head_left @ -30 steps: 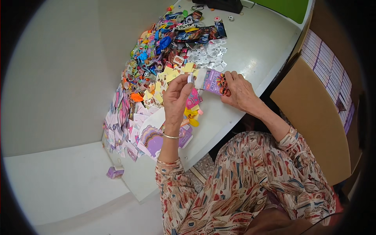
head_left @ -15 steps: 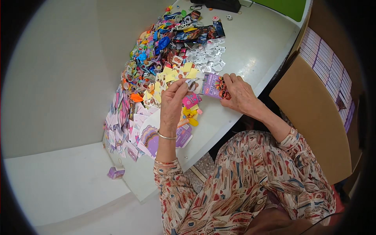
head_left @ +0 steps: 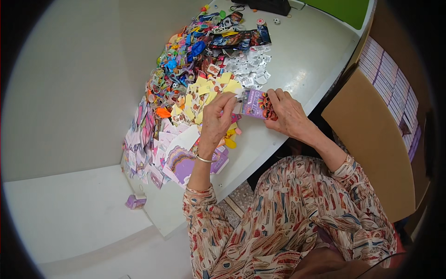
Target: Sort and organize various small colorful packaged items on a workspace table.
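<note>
Smooth card box (head_left: 254,102), glossy tabletop (head_left: 311,60), matt cardboard carton (head_left: 367,139)

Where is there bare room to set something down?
The table has a wide bare patch bordered by the silver packets, small ball and right hand; a smaller one lies below the purple card. Toys and yellow cards crowd the left.

Package (head_left: 255,103) over table (head_left: 306,56); trinket heap (head_left: 179,60) left; carton (head_left: 371,149) right, probably boxes (head_left: 391,86) inside; ball (head_left: 277,21) far behind.
</note>
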### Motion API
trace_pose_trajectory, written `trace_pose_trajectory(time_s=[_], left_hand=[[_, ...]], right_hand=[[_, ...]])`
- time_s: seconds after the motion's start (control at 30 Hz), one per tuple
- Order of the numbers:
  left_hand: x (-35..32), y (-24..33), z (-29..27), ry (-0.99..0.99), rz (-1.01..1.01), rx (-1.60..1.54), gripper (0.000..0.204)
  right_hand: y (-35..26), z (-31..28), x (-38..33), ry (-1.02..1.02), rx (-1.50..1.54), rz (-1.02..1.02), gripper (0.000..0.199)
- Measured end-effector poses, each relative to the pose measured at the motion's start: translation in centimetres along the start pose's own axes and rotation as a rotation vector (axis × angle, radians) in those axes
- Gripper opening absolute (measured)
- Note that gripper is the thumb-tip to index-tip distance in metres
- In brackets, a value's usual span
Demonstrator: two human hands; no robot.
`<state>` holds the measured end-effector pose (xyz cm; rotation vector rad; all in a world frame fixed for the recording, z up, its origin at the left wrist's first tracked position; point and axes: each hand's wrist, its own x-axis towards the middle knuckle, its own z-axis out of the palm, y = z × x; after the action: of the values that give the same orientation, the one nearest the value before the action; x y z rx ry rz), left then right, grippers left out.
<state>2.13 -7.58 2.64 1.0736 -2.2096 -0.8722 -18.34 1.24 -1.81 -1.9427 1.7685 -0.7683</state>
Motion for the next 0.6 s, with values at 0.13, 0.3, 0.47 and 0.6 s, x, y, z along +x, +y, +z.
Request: trace_pose_trajectory(time_s=[0.13,0.3,0.47,0.6], left_hand=[[-0.2,0.7,0.6,0.083,-0.182,-0.259,0.016],[-0.4,2.1,1.3,0.238,-0.187,-0.377,0.014],[-0.9,2.4,2.6,0.267,-0.196,-0.228,0.011],[-0.6,1.6,2.9,0.266,0.023,0.106,0.009]], right_hand=[[-0.3,0.1,0.0,0.002,-0.003,0.012,0.068],[-0.7,0.0,0.0,-0.007,0.011,0.017,0.068],[-0.9,0.1,-0.3,0.010,0.005,-0.021,0.068],[-0.7,0.5,-0.3,0.006,-0.011,-0.021,0.068]])
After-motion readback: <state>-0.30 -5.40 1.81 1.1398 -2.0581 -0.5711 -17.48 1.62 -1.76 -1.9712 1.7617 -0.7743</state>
